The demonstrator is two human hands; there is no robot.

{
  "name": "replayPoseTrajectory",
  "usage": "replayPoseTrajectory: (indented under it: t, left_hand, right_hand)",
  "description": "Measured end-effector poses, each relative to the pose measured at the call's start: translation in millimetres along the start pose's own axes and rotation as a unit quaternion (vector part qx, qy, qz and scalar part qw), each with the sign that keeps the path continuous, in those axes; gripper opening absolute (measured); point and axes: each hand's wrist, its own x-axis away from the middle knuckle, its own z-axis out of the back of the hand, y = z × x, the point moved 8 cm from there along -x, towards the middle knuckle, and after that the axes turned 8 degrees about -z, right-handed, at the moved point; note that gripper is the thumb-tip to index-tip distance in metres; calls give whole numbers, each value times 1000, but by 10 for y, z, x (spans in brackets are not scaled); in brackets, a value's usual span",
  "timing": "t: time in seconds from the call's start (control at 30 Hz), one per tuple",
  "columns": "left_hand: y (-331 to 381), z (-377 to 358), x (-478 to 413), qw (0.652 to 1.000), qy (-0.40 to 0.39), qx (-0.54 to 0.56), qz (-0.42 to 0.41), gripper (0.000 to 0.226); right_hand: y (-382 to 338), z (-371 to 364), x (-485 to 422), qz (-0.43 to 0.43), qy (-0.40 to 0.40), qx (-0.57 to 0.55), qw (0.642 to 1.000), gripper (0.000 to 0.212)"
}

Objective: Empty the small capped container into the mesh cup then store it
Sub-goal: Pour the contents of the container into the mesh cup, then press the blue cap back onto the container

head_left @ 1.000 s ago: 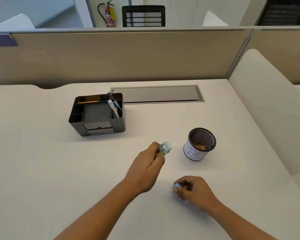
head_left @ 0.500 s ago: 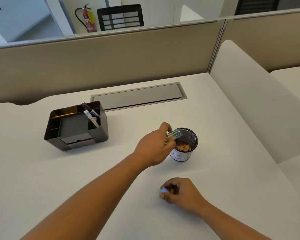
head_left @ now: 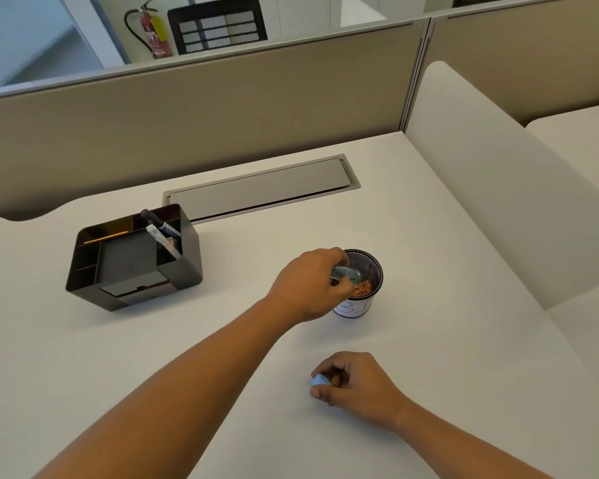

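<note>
My left hand [head_left: 310,285] grips a small clear container [head_left: 347,273], uncapped and tipped on its side with its mouth over the black mesh cup [head_left: 370,267]. Small orange pieces [head_left: 363,289] lie inside the cup, which carries a white label [head_left: 353,308] on its lower wall. Nearer to me, my right hand [head_left: 355,382] rests on the desk with its fingers closed around the light blue cap [head_left: 319,380].
A black desk organiser [head_left: 132,261] with pens and a pencil stands to the left of the cup. A grey cable flap [head_left: 260,188] lies behind it, in the white desk [head_left: 83,357]. Beige partitions close the far side and the right.
My left hand carried the container from beside the cup to over its rim and tipped it further mouth-down. The right hand stayed on the desk holding the cap. The camera view shifted.
</note>
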Motion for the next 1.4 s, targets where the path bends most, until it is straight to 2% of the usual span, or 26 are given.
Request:
replayPoseTrajectory:
  t: [0.2,0.4,0.5,0.73,1.0,1.4]
  left_hand:
    - [-24,58,69,1000,23,12,4,31]
    - [-189,180,441,987,64,137,46,21]
    - [-292,287,761,972,97,202,70,23]
    - [-594,408,1626,913,179,342,132,30]
    - [-674,310,2197,914,196,319,156,33]
    - [-656,351,2493,914,199,314,163,30]
  right_hand:
    - [-8,6,38,-5,-1,-27,1000,29]
    - [-59,53,62,-27,9,-88,996,23]
    - [-229,139,119,-11,31,-77,996,25]
    - [-748,250,315,46,20,-157,986,31]
    - [-1087,-64,375,81,-13,-112,990,35]
    - [-1247,-362,452,103,-31,-71,992,34]
